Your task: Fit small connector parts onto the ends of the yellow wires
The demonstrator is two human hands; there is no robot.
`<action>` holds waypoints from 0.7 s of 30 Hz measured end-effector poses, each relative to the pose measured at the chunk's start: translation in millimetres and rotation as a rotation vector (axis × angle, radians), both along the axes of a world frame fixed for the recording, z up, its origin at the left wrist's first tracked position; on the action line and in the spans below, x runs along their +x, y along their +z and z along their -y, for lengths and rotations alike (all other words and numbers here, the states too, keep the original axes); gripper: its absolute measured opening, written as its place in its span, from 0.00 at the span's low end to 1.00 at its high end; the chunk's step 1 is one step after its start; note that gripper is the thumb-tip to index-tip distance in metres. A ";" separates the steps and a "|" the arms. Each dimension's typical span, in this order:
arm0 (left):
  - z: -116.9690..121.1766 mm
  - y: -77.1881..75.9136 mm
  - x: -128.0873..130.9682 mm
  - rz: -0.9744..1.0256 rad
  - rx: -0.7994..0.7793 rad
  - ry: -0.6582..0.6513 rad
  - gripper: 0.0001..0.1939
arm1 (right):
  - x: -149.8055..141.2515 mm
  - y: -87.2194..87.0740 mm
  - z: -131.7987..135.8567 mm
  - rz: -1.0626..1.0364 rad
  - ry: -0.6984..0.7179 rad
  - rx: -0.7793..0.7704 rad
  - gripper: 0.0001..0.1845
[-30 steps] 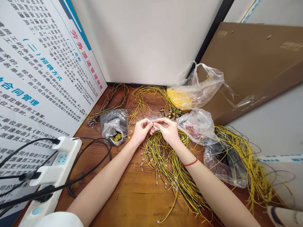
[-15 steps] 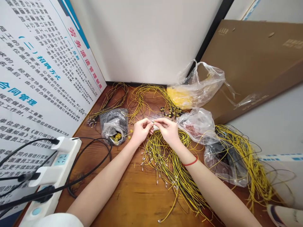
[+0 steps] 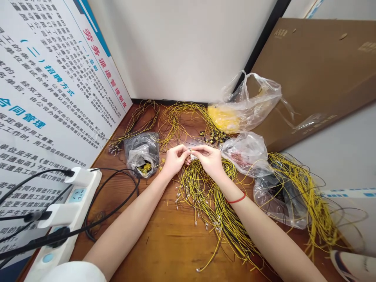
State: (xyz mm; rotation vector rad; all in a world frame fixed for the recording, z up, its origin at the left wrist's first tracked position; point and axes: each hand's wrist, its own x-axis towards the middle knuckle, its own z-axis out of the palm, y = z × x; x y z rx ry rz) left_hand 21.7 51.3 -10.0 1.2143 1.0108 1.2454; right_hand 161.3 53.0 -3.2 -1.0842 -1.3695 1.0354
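My left hand [image 3: 175, 159] and my right hand [image 3: 209, 158] meet fingertip to fingertip above the wooden table [image 3: 164, 250]. Both pinch a small connector [image 3: 190, 151] at the end of a thin yellow wire; the piece is too small to make out in detail. Directly beneath my right hand lies a loose bundle of yellow wires [image 3: 211, 203] with small clear end pieces. A red band circles my right wrist. A grey plastic bag [image 3: 142, 152] holding small yellow parts sits just left of my left hand.
More yellow wire coils [image 3: 176, 117] lie at the back. Clear bags [image 3: 245, 105] with yellow contents and another bag [image 3: 246, 154] sit right. A white power strip [image 3: 63, 211] with black cables is at the left. A cardboard box [image 3: 317, 74] leans at right; a printed board stands left.
Both hands stay pinched together on the same small piece with only slight finger shifts. The view has tilted a little, so everything sits slightly higher in frame.
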 end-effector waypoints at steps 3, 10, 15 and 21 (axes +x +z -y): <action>0.4 1.3 0.9 -0.014 0.026 0.017 0.11 | 0.0 0.3 -0.9 -0.041 0.001 -0.043 0.08; 3.5 4.9 2.1 -0.031 0.059 0.044 0.10 | 0.2 -0.4 -0.9 -0.078 0.024 -0.042 0.09; 5.0 5.8 1.6 -0.062 0.082 0.047 0.10 | 0.3 -0.6 2.9 -0.023 0.002 0.068 0.06; 3.1 3.3 0.2 -0.009 0.065 0.037 0.15 | -2.4 1.2 6.0 0.097 -0.054 0.205 0.02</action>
